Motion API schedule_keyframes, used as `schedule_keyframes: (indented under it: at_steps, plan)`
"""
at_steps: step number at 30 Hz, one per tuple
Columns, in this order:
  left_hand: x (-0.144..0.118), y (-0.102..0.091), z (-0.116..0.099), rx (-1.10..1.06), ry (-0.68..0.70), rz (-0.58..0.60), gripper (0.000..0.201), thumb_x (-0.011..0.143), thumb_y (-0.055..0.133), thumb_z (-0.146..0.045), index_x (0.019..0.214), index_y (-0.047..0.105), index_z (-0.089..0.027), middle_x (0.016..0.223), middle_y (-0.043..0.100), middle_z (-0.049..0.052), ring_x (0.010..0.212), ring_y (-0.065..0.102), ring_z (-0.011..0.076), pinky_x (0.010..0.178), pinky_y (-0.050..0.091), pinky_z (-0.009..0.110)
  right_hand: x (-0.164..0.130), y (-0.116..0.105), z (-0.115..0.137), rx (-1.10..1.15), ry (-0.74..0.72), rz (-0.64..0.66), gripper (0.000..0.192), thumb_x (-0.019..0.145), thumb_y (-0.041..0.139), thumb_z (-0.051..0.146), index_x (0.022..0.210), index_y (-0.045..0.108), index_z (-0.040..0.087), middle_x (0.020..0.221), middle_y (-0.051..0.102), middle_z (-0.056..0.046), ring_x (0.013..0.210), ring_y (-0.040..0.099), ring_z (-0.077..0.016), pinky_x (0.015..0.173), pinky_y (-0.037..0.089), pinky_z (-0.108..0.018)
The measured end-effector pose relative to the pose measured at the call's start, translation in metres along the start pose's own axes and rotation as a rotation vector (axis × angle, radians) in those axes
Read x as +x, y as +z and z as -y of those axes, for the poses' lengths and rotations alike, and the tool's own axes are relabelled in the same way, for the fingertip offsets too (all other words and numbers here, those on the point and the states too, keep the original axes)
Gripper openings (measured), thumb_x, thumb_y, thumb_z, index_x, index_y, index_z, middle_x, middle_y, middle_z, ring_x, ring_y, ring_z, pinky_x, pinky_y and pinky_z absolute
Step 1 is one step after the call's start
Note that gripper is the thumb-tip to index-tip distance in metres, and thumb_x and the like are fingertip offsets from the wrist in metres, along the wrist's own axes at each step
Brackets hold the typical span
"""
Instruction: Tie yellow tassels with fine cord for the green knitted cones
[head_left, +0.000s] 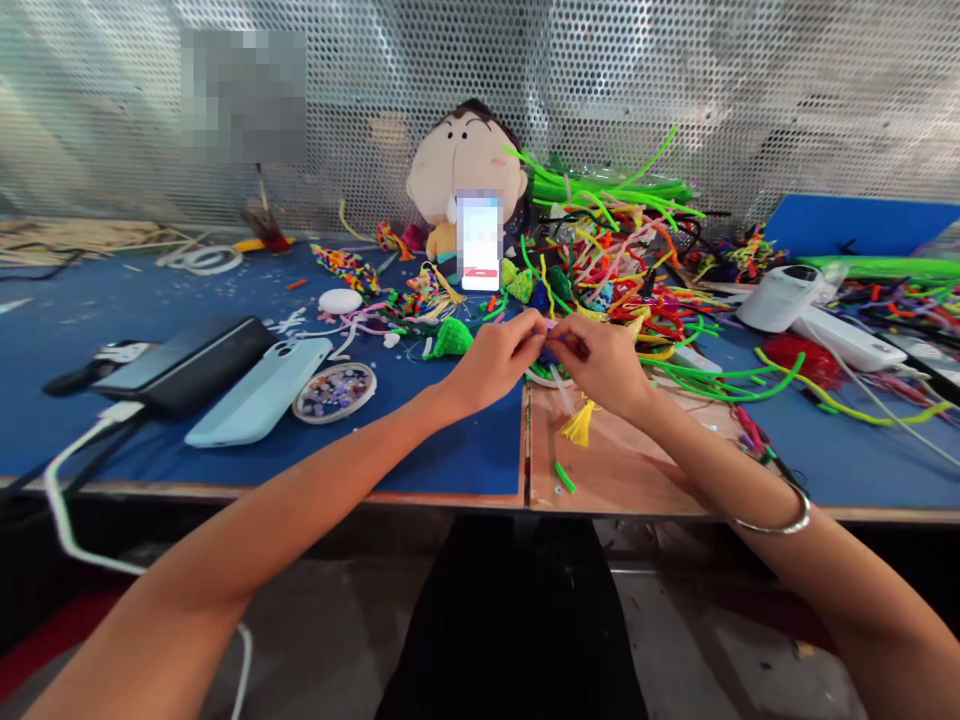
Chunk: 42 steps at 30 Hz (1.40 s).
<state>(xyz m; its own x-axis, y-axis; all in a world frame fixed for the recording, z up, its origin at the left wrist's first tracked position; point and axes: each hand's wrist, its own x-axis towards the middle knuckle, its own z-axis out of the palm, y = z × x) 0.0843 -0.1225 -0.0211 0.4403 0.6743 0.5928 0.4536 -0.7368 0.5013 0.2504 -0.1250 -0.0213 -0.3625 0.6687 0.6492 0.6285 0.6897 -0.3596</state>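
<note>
My left hand (499, 358) and my right hand (606, 362) meet over the middle of the table, their fingers closed in a pinch. What they hold between the fingertips is mostly hidden; a bit of purple and blue shows there. Below my right hand lies a yellow tassel (578, 425), and nearer the edge a short piece of green cord (564, 478). Just left of my left hand sits a green woven cone (451, 338). A round dish of small beads (334, 391) is further left.
A lit phone (480, 245) stands against a plush doll (465, 160). Tangled coloured cords (637, 260) pile up behind my right hand. On the left lie a light blue phone case (259, 392) and a black box (187, 365) with a white cable (64, 520). White devices (847, 338) lie right.
</note>
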Motion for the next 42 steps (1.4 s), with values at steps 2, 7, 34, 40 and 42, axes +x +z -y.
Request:
schedule_keyframes:
  at_steps: [2, 7, 34, 40, 42]
  plan:
    - [0.000, 0.001, 0.001, -0.014, 0.000, -0.003, 0.013, 0.085, 0.045, -0.013, 0.074, 0.047, -0.019, 0.053, 0.040, -0.007, 0.045, 0.035, 0.0073, 0.047, 0.030, 0.022, -0.001, 0.000, -0.002, -0.047, -0.035, 0.002, 0.006, 0.078, 0.053, 0.015, 0.076, 0.059, 0.016, 0.058, 0.050, 0.004, 0.051, 0.041, -0.0077, 0.053, 0.031, -0.022]
    - [0.002, 0.001, 0.003, -0.040, -0.025, -0.002, 0.013, 0.085, 0.047, -0.014, 0.074, 0.048, -0.019, 0.051, 0.040, -0.007, 0.046, 0.036, 0.0078, 0.048, 0.030, 0.022, -0.002, 0.002, -0.005, -0.144, -0.100, -0.016, 0.011, 0.082, 0.050, 0.018, 0.078, 0.059, 0.016, 0.061, 0.053, 0.001, 0.051, 0.040, -0.0085, 0.053, 0.032, -0.022]
    - [0.004, -0.001, 0.000, -0.030, -0.078, -0.006, 0.013, 0.087, 0.048, -0.016, 0.080, 0.059, -0.013, 0.054, 0.048, -0.006, 0.048, 0.040, 0.0063, 0.049, 0.030, 0.019, -0.003, 0.006, 0.000, -0.070, -0.131, -0.150, 0.012, 0.083, 0.051, 0.017, 0.078, 0.062, 0.015, 0.059, 0.052, 0.003, 0.050, 0.042, -0.0070, 0.051, 0.033, -0.021]
    - [0.000, 0.000, -0.001, 0.150, 0.038, -0.081, 0.013, 0.086, 0.048, -0.012, 0.084, 0.061, -0.013, 0.058, 0.055, -0.004, 0.049, 0.044, 0.0065, 0.052, 0.032, 0.021, -0.004, 0.006, 0.002, -0.107, -0.152, -0.191, 0.010, 0.083, 0.053, 0.016, 0.079, 0.063, 0.015, 0.063, 0.058, 0.003, 0.050, 0.043, -0.0064, 0.050, 0.033, -0.021]
    - [-0.001, 0.000, -0.001, 0.182, 0.083, -0.118, 0.012, 0.085, 0.048, -0.012, 0.083, 0.061, -0.014, 0.058, 0.054, -0.004, 0.050, 0.044, 0.0066, 0.053, 0.032, 0.021, -0.004, 0.005, 0.004, -0.105, -0.181, -0.224, 0.009, 0.082, 0.055, 0.014, 0.079, 0.063, 0.015, 0.061, 0.057, 0.004, 0.049, 0.042, -0.0055, 0.049, 0.033, -0.020]
